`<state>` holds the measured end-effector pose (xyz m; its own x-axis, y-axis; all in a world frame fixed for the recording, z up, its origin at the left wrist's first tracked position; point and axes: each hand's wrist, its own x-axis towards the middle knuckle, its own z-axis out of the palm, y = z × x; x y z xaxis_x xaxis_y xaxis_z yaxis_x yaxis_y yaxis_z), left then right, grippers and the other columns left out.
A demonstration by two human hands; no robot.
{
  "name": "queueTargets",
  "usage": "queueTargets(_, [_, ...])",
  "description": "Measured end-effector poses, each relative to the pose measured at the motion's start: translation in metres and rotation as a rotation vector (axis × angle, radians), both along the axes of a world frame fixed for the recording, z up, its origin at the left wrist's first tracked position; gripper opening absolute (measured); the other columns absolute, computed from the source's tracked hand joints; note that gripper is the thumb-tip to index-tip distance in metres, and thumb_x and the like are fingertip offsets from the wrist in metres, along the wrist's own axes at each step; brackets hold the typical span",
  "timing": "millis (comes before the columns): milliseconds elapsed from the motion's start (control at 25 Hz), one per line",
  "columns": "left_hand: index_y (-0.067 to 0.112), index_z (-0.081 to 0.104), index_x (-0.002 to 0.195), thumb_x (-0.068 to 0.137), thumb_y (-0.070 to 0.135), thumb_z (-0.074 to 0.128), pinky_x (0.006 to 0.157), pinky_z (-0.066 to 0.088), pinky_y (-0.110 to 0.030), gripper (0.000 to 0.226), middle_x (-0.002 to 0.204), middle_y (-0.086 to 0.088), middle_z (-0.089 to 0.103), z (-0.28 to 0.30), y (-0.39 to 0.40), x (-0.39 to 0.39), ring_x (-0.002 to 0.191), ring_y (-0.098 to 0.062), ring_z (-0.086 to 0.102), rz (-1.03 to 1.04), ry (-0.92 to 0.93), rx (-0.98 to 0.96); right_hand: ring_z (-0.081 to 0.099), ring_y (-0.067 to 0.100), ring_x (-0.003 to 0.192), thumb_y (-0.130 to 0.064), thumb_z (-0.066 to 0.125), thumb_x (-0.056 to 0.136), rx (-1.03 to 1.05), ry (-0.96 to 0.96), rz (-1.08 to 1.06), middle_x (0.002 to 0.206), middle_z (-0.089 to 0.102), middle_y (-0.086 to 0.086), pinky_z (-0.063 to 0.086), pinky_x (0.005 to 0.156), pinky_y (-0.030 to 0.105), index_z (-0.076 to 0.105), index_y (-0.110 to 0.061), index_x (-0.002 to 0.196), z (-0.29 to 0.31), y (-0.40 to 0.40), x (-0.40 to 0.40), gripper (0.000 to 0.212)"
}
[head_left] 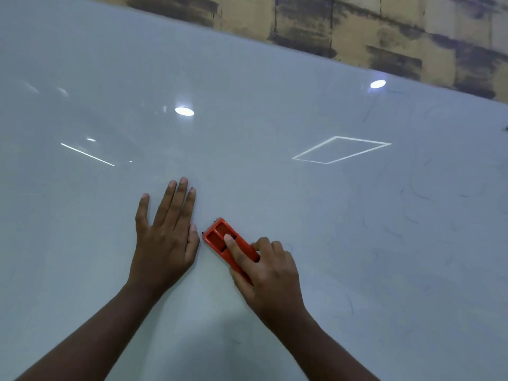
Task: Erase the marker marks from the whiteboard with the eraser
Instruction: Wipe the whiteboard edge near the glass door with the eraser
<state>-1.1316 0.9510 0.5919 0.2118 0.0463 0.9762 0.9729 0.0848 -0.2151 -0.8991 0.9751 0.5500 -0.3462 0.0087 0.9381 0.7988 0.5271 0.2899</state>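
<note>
A large glossy whiteboard (247, 149) fills nearly the whole view. An orange-red plastic eraser (220, 235) lies flat on it near the centre bottom. My right hand (266, 270) grips the eraser's near end, the index finger stretched along its top and the thumb on its near side. My left hand (165, 237) rests flat on the board just left of the eraser, fingers straight and spread slightly, thumb close to the eraser's corner. Faint thin marker marks (412, 204) are scattered over the right part of the board.
A wall with a tan and dark blotched tile pattern (384, 31) runs behind the board's top edge. Ceiling lights reflect on the board as bright ovals, a line and a diamond outline (341, 149).
</note>
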Motion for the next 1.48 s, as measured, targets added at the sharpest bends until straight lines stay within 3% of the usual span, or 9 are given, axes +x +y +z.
queueTargets(80, [0.002,0.025,0.166,0.106,0.028,0.034,0.128,0.014,-0.065,0.067,0.176,-0.016,0.017,-0.006,-0.001,0.001,0.163,-0.032,0.021,0.004,-0.004,-0.002,0.055,0.027,0.079,-0.043,0.059,0.097,-0.007,0.02,-0.019,0.099,0.059,0.007,0.049,0.062,0.041,0.045,-0.035,0.154,0.009,0.002,0.011,0.059])
queueTargets(240, [0.001,0.027,0.166,0.105,0.026,0.039,0.128,0.015,-0.065,0.067,0.176,-0.016,0.019,-0.019,-0.001,0.003,0.163,-0.032,0.021,0.003,-0.014,-0.001,0.053,0.022,0.086,-0.049,0.061,0.096,-0.133,0.328,-0.052,0.103,0.052,0.001,0.054,0.064,0.039,0.043,-0.04,0.155,0.024,0.015,0.06,0.062])
queueTargets(560, [0.001,0.022,0.167,0.106,0.026,0.042,0.129,0.014,-0.065,0.069,0.177,-0.016,0.015,-0.042,-0.003,0.008,0.164,-0.032,0.016,-0.032,-0.044,-0.044,0.043,0.013,0.096,-0.038,0.067,0.098,-0.321,0.641,0.009,0.107,0.043,-0.002,0.06,0.068,0.04,0.032,-0.042,0.16,-0.037,0.014,0.061,0.071])
queueTargets(640, [0.001,0.021,0.167,0.106,0.026,0.041,0.129,0.013,-0.065,0.069,0.177,-0.016,0.014,-0.045,-0.003,0.009,0.164,-0.033,0.015,-0.034,-0.049,-0.049,0.045,0.019,0.094,-0.036,0.068,0.098,-0.309,0.595,0.038,0.107,0.046,0.001,0.058,0.069,0.042,0.038,-0.038,0.159,-0.043,0.005,0.041,0.067])
queueTargets(760, [0.002,0.019,0.168,0.105,0.027,0.041,0.13,0.01,-0.064,0.071,0.177,-0.017,0.012,-0.049,-0.004,0.01,0.164,-0.033,0.013,-0.05,-0.059,-0.072,0.05,0.027,0.086,-0.037,0.063,0.098,-0.252,0.359,0.063,0.105,0.053,0.007,0.05,0.07,0.041,0.044,-0.034,0.156,-0.069,-0.011,0.006,0.061])
queueTargets(920, [0.002,0.017,0.168,0.105,0.028,0.041,0.131,0.009,-0.063,0.073,0.177,-0.017,0.01,-0.061,-0.006,0.009,0.165,-0.034,0.011,-0.055,-0.049,-0.109,0.053,0.028,0.078,-0.036,0.064,0.098,-0.252,0.034,0.014,0.1,0.059,0.01,0.05,0.062,0.042,0.033,-0.035,0.16,-0.141,-0.026,-0.012,0.07])
queueTargets(1120, [0.002,0.02,0.167,0.104,0.028,0.042,0.13,0.012,-0.063,0.072,0.177,-0.018,0.012,-0.089,-0.01,0.003,0.164,-0.035,0.013,-0.046,-0.008,-0.141,0.054,0.027,0.079,-0.042,0.065,0.09,-0.304,-0.05,-0.074,0.101,0.059,0.006,0.047,0.063,0.039,0.034,-0.041,0.156,-0.151,-0.032,-0.002,0.073])
queueTargets(1280, [0.0,0.023,0.166,0.105,0.026,0.044,0.129,0.016,-0.064,0.07,0.176,-0.019,0.017,-0.111,-0.01,0.0,0.163,-0.035,0.017,-0.044,0.006,-0.13,0.056,0.028,0.081,-0.047,0.067,0.089,-0.367,0.314,-0.06,0.1,0.053,0.002,0.05,0.064,0.04,0.039,-0.041,0.157,-0.107,-0.018,0.037,0.074])
queueTargets(1480, [0.001,0.024,0.167,0.106,0.027,0.044,0.13,0.014,-0.064,0.069,0.175,-0.018,0.018,-0.141,-0.011,-0.001,0.163,-0.035,0.017,-0.052,-0.017,-0.147,0.053,0.015,0.086,-0.048,0.07,0.094,-0.58,0.781,0.02,0.102,0.047,-0.005,0.047,0.076,0.034,0.011,-0.049,0.163,-0.107,-0.004,0.083,0.091])
